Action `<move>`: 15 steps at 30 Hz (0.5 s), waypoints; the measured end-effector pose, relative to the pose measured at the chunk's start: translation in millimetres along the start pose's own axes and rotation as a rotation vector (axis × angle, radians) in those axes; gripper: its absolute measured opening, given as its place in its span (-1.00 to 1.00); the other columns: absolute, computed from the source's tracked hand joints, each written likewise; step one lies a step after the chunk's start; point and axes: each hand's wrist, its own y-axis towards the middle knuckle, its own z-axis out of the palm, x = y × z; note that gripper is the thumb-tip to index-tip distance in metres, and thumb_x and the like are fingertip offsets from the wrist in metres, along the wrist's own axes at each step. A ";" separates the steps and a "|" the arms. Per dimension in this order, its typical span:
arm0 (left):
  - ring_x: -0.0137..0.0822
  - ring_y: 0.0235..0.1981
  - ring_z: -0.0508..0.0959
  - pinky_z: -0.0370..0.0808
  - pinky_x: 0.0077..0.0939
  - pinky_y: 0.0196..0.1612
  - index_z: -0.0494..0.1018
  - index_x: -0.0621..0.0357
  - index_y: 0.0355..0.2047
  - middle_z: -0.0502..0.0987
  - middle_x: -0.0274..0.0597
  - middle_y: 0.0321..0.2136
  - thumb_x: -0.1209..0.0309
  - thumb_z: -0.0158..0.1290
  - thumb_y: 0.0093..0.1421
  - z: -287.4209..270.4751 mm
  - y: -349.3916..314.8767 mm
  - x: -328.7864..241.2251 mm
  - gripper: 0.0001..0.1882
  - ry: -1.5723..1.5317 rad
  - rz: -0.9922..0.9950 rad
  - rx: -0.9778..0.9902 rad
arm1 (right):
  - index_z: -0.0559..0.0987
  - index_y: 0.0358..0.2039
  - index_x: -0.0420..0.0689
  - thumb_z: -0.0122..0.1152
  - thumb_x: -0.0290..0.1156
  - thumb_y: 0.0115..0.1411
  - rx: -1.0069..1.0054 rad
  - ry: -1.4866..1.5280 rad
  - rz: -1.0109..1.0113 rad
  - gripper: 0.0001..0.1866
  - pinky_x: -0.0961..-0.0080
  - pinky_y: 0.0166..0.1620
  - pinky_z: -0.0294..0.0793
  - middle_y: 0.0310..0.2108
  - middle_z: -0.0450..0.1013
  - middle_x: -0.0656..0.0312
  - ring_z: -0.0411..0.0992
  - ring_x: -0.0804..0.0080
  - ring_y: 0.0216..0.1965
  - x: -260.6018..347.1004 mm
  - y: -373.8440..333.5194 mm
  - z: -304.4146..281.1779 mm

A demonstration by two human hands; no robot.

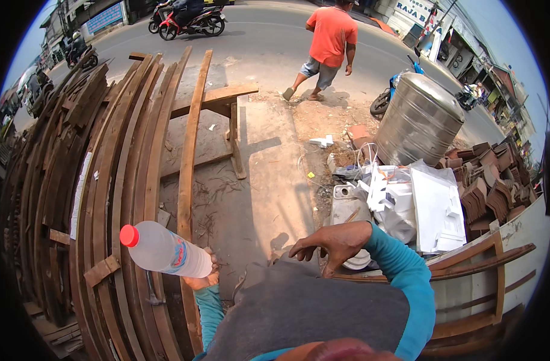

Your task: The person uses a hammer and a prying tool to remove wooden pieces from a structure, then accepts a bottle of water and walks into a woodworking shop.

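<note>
A large clear plastic bottle (154,248) with a red cap and a blue-and-red label is tilted up to the left, with clear or cloudy liquid inside. My left hand (204,278) is wrapped round its lower end. The bottle is above long brown wooden beams (124,180), which lie side by side. In front of my chest, on the right, my right hand (341,242) is bent at the wrist. Its fingers are loosely curled and apart, with nothing visible in them.
A wooden trestle (234,135) supports some beams. A metal hammer (153,292) rests among them. On the right are white foam pieces (437,204), a steel tank (419,117), stacked roof tiles (494,180) and a wooden frame (497,283). A person (332,42) walks beside the road with motorbikes (193,23).
</note>
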 end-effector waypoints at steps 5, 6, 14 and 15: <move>-0.05 -0.50 0.60 0.59 -0.37 -0.59 0.46 0.04 0.03 0.55 0.16 -0.28 -0.18 -0.05 0.17 5.6 3.5 -11.0 -0.37 -0.045 0.032 0.001 | 0.29 0.26 -0.13 0.60 -0.22 -0.13 -0.013 -0.175 0.156 -0.05 0.19 0.09 0.48 0.09 0.46 -0.06 0.46 0.05 0.11 12.5 18.8 6.5; -0.05 -0.50 0.60 0.59 -0.37 -0.59 0.46 0.04 0.03 0.55 0.16 -0.28 -0.18 -0.05 0.17 7.6 4.2 -12.4 -0.37 -0.044 0.026 0.000 | 0.29 0.26 -0.13 0.60 -0.22 -0.13 -0.014 -0.171 0.160 -0.05 0.19 0.09 0.48 0.09 0.46 -0.06 0.46 0.05 0.11 16.1 19.7 6.6; -0.06 -0.53 0.58 0.56 -0.39 -0.62 0.47 0.04 0.00 0.55 0.16 -0.29 -0.21 -0.10 0.19 11.8 7.2 -8.2 -0.36 -0.019 -0.011 -0.076 | 0.35 0.19 -0.09 0.50 -0.35 -0.07 0.017 -0.227 0.094 -0.22 0.24 0.05 0.48 0.02 0.48 0.04 0.49 0.10 0.05 14.8 21.6 9.0; -0.05 -0.53 0.58 0.56 -0.39 -0.62 0.47 0.04 0.00 0.55 0.16 -0.29 -0.21 -0.10 0.19 7.7 7.5 -3.7 -0.36 -0.024 -0.018 -0.071 | 0.35 0.19 -0.09 0.50 -0.35 -0.07 0.012 -0.228 0.102 -0.22 0.24 0.05 0.48 0.02 0.48 0.04 0.49 0.10 0.05 15.0 16.9 5.1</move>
